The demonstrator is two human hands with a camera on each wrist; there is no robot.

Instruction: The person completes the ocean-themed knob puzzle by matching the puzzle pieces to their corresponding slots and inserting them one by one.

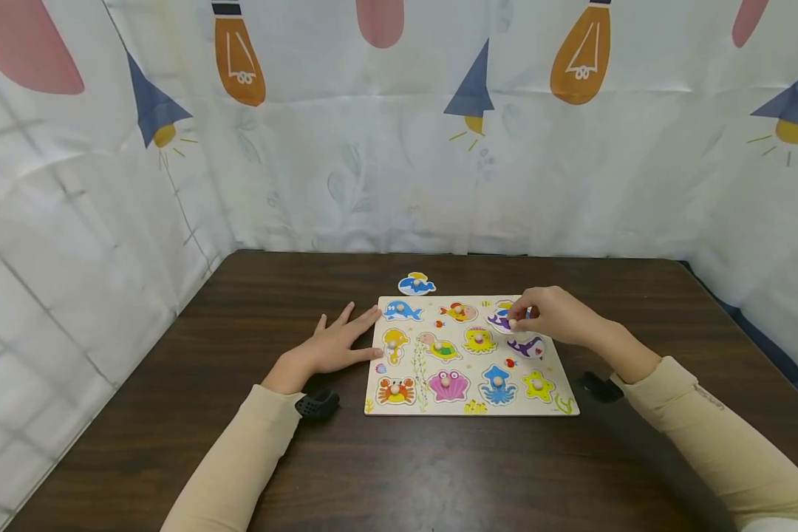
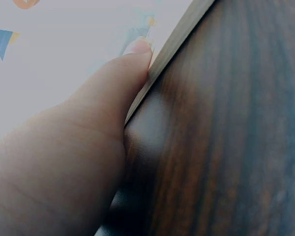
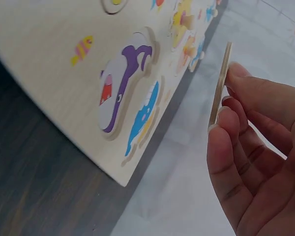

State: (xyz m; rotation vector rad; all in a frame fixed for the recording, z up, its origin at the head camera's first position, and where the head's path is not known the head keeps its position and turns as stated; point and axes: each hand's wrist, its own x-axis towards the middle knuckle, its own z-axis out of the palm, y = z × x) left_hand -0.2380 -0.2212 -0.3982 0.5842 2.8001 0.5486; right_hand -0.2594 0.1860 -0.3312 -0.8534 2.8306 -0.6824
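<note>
A pale wooden puzzle board (image 1: pixel 408 403) with sea-animal pieces lies on the table. My left hand (image 1: pixel 339 347) is spread at the board's left side, its fingertips and thumb right at the edge. Close up in the left wrist view, the thumb (image 2: pixel 113 81) lies along the board's side. My right hand (image 1: pixel 558 316) is over the upper right corner and pinches a purple-and-white whale puzzle piece (image 1: pixel 497 321). In the right wrist view this thin piece (image 3: pixel 220 83) appears edge-on. Below it on the board is a purple whale recess (image 3: pixel 119 93), beside a blue whale recess (image 3: pixel 142 118).
A loose blue whale piece (image 1: pixel 417 285) with a yellow top lies just beyond the board's far edge. Several knobbed pieces, among them a crab (image 1: pixel 396 391) and a pink shell (image 1: pixel 448 386), sit in the board. A patterned white curtain (image 1: pixel 399 177) hangs behind the dark table (image 1: pixel 399 473).
</note>
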